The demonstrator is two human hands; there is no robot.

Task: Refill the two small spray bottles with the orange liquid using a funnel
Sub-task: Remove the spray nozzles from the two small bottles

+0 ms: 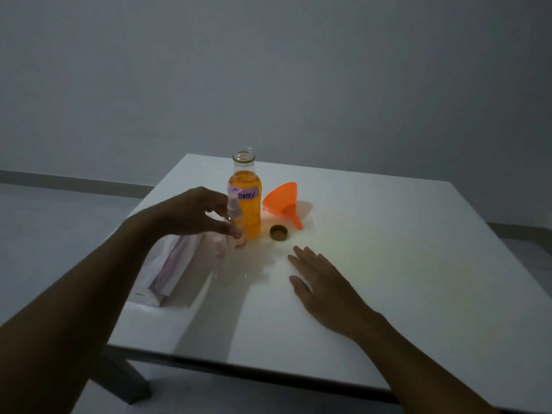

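We record a white table (388, 264) filling the lower right and centre of the frame, dimly lit. At centre left lies a pale pinkish packet (176, 264), its contents unreadable. The right hand (322, 282) lies flat on the table at lower centre, fingers straight, holding nothing. The left hand (194, 212), just left of centre, pinches a small spray bottle (236, 225) between thumb and curled fingers. That bottle stands near upright with its sprayer top on, just in front of the large bottle (246, 204) of orange liquid, which is uncapped and labelled "Spray". We cannot tell whether the small bottle's base rests on the table. An orange funnel (282, 201) lies on its side just right of the large bottle, and a dark cap (279, 233) sits in front of it. In our judgement the step in hand is opening the small spray bottle. The free hand should unscrew the sprayer while the pinch steadies the body low down, and the bottle should be kept clear of the open large bottle, which a knock could tip. Counted: one table, one packet, two hands, one large bottle, one funnel, one cap. One small spray bottle is certain; a faint clear shape below it may be the second, but we cannot confirm this
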